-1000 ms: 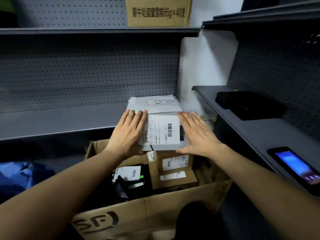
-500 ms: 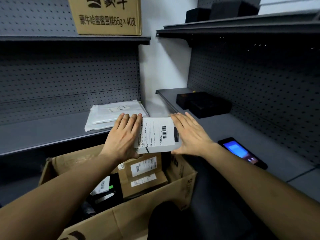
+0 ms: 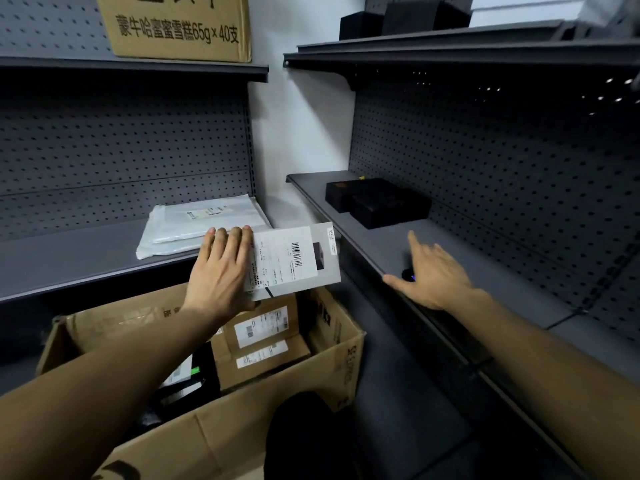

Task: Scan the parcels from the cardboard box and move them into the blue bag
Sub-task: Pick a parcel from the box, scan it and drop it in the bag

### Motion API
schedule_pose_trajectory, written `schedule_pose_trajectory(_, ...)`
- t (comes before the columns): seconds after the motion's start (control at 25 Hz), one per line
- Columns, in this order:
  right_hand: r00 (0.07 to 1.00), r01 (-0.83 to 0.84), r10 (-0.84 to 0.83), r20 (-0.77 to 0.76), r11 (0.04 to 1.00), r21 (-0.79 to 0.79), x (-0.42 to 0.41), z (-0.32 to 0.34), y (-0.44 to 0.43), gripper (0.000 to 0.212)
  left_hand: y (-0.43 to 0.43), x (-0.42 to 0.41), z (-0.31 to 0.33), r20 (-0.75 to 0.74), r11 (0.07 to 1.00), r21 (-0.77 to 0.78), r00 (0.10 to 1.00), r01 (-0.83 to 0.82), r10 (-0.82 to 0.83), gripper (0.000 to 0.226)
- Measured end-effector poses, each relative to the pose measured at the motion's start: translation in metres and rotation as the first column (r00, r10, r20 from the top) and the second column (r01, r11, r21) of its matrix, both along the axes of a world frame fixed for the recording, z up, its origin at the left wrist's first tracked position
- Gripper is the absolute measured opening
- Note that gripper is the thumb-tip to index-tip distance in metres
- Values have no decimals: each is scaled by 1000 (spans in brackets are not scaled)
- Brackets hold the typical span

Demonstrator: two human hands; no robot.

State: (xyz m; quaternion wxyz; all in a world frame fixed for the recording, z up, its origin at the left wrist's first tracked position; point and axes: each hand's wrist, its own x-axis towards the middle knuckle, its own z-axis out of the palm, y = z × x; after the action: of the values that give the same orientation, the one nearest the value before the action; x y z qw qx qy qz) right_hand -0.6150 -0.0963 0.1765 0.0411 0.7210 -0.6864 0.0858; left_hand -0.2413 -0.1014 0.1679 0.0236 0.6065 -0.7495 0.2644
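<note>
My left hand [image 3: 221, 275] holds a white parcel [image 3: 294, 259] above the open cardboard box [image 3: 277, 403], fingers flat across its top and the thumb hidden beneath. The parcel's barcode label faces up. My right hand [image 3: 433, 275] is off the parcel and hovers with spread fingers over the right-hand shelf. It covers most of a phone [image 3: 408, 273], of which only a dark corner with a blue glow shows. Inside the box lie brown labelled parcels [image 3: 263, 327] and dark items. The blue bag is out of view.
A white poly mailer [image 3: 201, 225] lies on the left shelf behind the parcel. Black boxes [image 3: 381, 202] sit at the back of the right shelf [image 3: 502, 282]. A printed carton [image 3: 176, 26] stands on the upper left shelf. A dark rounded shape [image 3: 304, 438] is beside the box.
My right hand let go of the parcel and moved right, over the phone on the shelf. The left hand keeps the parcel alone, tilted slightly. The view has swung right.
</note>
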Motion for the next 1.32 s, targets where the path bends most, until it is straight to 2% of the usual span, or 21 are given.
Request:
schedule_pose_trajectory(0.2,975,189,-183,-124,981,42,-33,-24,18,105,-1,-11,-9,-8,1000,-4,1000,12,-12,140)
schedule_pose_trajectory(0.36,952,278,-271,-142,960,33,-39,-28,19,79,-2,-17,-10,-14,999,-15,999,32,-32,139)
schedule_pose_trajectory(0.52,919,383,-374,-123,921,63,-43,-28,17,82,-1,-17,-12,-4,1000,-14,1000,6,-6,138)
schedule_pose_trajectory(0.76,907,418,-412,-83,906,72,-35,-23,14,73,-5,-16,-13,17,1000,-16,1000,-22,22,136)
schedule_pose_trajectory(0.88,929,369,-366,-45,927,63,-24,-10,18,70,-9,-15,-12,31,999,-19,999,-31,31,135)
schedule_pose_trajectory(1.0,976,218,-218,-10,973,70,1,13,26,72,-11,-14,-13,55,999,-15,997,-47,48,135)
schedule_pose_trajectory(1.12,994,103,-99,-50,990,93,41,33,35,68,-11,-14,-15,80,998,-4,994,-70,70,136)
schedule_pose_trajectory(1.32,999,-1,6,-45,994,107,88,45,42,65,-9,-7,-16,74,996,-10,994,-83,84,137)
